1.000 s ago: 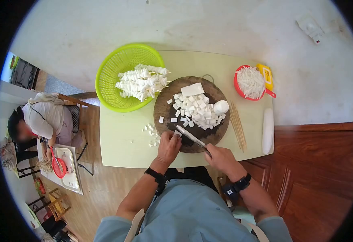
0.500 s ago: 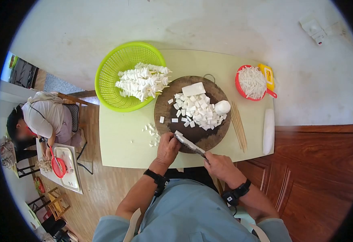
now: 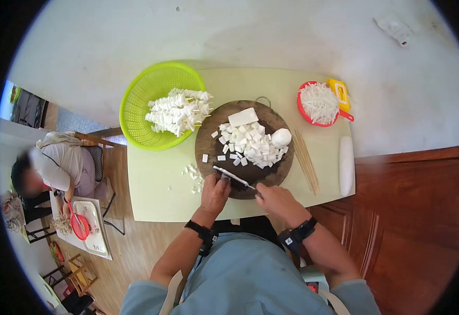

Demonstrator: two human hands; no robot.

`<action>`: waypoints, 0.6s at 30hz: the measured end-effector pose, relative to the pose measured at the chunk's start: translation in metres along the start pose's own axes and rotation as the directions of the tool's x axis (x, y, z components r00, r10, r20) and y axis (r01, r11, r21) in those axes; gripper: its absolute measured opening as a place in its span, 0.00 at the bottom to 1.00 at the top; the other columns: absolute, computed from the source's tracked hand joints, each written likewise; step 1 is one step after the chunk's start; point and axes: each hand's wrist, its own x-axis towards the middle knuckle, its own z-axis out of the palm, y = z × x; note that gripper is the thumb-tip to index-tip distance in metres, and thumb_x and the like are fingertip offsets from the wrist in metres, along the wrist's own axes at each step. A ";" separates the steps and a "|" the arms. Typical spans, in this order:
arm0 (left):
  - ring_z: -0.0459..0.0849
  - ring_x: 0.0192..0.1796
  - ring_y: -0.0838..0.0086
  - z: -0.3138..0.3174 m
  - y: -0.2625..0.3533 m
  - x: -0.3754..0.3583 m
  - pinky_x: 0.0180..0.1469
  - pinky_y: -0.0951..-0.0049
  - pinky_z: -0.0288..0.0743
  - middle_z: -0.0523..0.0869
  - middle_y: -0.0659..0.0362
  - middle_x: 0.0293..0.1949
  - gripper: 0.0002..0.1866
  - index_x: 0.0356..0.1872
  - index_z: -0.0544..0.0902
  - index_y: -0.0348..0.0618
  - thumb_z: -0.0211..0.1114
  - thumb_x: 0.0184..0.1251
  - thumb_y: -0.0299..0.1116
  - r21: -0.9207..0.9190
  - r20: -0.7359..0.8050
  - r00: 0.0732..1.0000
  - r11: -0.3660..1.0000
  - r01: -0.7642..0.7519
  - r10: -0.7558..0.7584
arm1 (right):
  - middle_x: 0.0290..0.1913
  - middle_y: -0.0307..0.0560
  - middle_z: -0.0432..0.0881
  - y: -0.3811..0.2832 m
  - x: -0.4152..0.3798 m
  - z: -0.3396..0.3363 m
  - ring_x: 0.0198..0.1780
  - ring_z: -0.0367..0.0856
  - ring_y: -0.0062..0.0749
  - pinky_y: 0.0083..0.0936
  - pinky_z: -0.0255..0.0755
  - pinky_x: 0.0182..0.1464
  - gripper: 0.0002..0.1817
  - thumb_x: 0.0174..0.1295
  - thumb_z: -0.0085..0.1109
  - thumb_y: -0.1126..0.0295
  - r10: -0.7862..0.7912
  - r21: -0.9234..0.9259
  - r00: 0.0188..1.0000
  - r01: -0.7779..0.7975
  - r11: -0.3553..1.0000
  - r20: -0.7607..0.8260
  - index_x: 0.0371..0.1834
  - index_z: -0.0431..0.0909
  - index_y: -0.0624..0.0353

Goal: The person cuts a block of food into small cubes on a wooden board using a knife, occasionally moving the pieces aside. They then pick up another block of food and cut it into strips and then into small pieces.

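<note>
My right hand (image 3: 276, 199) is closed round the handle of a knife (image 3: 235, 178), whose blade lies over the front of a round wooden board (image 3: 208, 137) with white bits along it. Fingers bent, my left hand (image 3: 214, 195) is at the blade's far end; whether it holds a piece there is too small to tell. On the board are a pile of white cubes (image 3: 250, 144), a white slab (image 3: 243, 117) and a rounded white chunk (image 3: 281, 137). Small white scraps (image 3: 192, 178) lie left of the board.
Left of the board, a green basket (image 3: 129, 118) holds white skewered pieces. To the right are wooden sticks (image 3: 305, 161), a red strainer (image 3: 317, 122) of white strips, a yellow packet (image 3: 339, 93) and a long white root (image 3: 346, 165). Another person (image 3: 64, 160) sits far left.
The knife has turned so its blade shows edge-on and its far end sits further left. My right hand has moved slightly left and up. The whole view has shifted a little.
</note>
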 end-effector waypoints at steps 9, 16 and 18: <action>0.80 0.47 0.52 0.000 0.001 -0.013 0.49 0.58 0.79 0.79 0.48 0.45 0.14 0.44 0.84 0.39 0.72 0.56 0.21 -0.085 0.011 0.994 0.990 0.114 -0.113 | 0.30 0.53 0.84 0.011 -0.019 -0.003 0.33 0.84 0.57 0.52 0.76 0.34 0.11 0.68 0.57 0.62 -0.025 0.009 0.996 0.026 1.000 -0.091 0.42 0.70 0.55; 0.80 0.48 0.51 -0.003 -0.002 -0.013 0.49 0.58 0.78 0.79 0.47 0.46 0.15 0.43 0.82 0.38 0.73 0.52 0.20 -0.039 0.016 0.998 0.998 0.053 -0.052 | 0.31 0.53 0.84 0.005 -0.039 0.008 0.33 0.85 0.55 0.50 0.77 0.33 0.11 0.68 0.58 0.63 -0.113 0.010 0.991 0.114 0.993 -0.075 0.42 0.69 0.56; 0.80 0.48 0.50 -0.002 -0.002 -0.012 0.49 0.58 0.78 0.79 0.46 0.47 0.15 0.41 0.81 0.38 0.73 0.50 0.19 -0.044 0.013 0.999 0.998 0.051 -0.051 | 0.31 0.53 0.84 0.005 -0.040 0.008 0.33 0.85 0.55 0.50 0.77 0.33 0.11 0.68 0.58 0.63 -0.105 -0.001 0.993 0.106 0.994 -0.061 0.42 0.69 0.56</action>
